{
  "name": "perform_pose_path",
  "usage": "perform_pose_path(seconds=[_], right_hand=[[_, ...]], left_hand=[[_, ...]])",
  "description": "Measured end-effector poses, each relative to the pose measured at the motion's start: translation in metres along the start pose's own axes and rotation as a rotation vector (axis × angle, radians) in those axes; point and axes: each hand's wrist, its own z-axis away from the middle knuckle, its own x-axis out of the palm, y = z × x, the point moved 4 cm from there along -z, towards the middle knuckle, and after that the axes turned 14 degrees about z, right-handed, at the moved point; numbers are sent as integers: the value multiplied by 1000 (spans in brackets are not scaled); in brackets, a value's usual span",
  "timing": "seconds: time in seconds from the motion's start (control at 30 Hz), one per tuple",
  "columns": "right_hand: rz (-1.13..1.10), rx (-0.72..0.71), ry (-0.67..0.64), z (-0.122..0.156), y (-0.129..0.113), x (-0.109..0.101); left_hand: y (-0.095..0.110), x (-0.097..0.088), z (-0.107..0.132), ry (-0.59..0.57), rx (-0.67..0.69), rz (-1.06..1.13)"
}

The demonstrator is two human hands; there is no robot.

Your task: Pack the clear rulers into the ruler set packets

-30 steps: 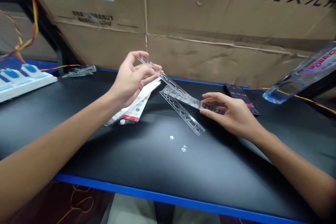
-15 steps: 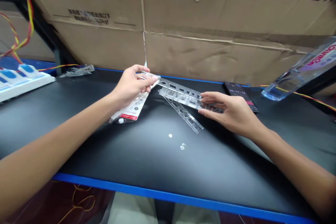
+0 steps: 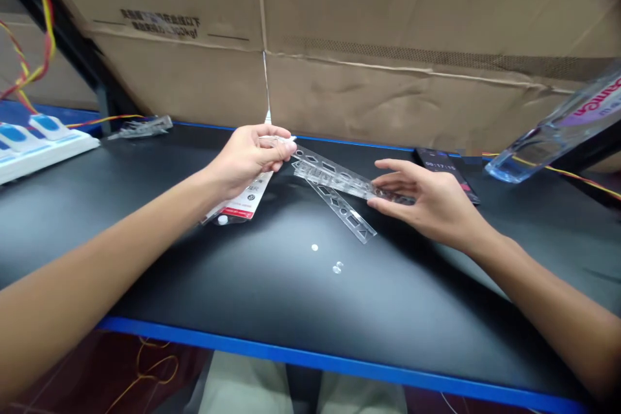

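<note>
My left hand [image 3: 255, 158] pinches the left end of a stack of clear plastic stencil rulers [image 3: 334, 171] between thumb and fingers. Around the stack's right end, my right hand [image 3: 422, 200] has its thumb below and its fingers above, the index finger raised a little. Underneath, another clear stencil ruler [image 3: 347, 210] with cut-out shapes slants across the black table. A white card packet [image 3: 245, 200] with a red band lies below my left hand, partly covered by it. Small clear round bits [image 3: 337, 267] and a whitish dot [image 3: 315, 248] are on the tabletop nearer to me.
A phone [image 3: 449, 171] showing a timer lies behind my right hand. A tilted water bottle [image 3: 548, 132] is at the right. Far left are a white power strip [image 3: 63, 149] and crumpled clear plastic [image 3: 143, 127]. A large cardboard box [image 3: 339, 97] stands along the back.
My right index finger has lifted away from the rulers' top edge. The stack has tipped slightly, so its faces look narrower. My left hand keeps its pinch.
</note>
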Motion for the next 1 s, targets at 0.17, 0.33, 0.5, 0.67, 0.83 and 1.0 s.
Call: perform_pose_path(seconds=[0.17,0.33,0.5,0.67,0.83,1.0], right_hand=[[16,-29,23,0,-2,-1],[109,-54,17,1,-8,-2],[195,-81,55,-1,-10,-6],[238,-30,216,-4,3,-23],[236,57,345,-5,10,-32],[259,-7,300,-4,-4,-23]], left_hand=[[-2,4,3,10,7,-94],[-5,20,12,-97,189,-443],[-5,25,16,-119,368,-732],[4,12,15,34,493,-692],[-5,40,27,-467,537,-851],[-28,68,32,-809,487,-1081]])
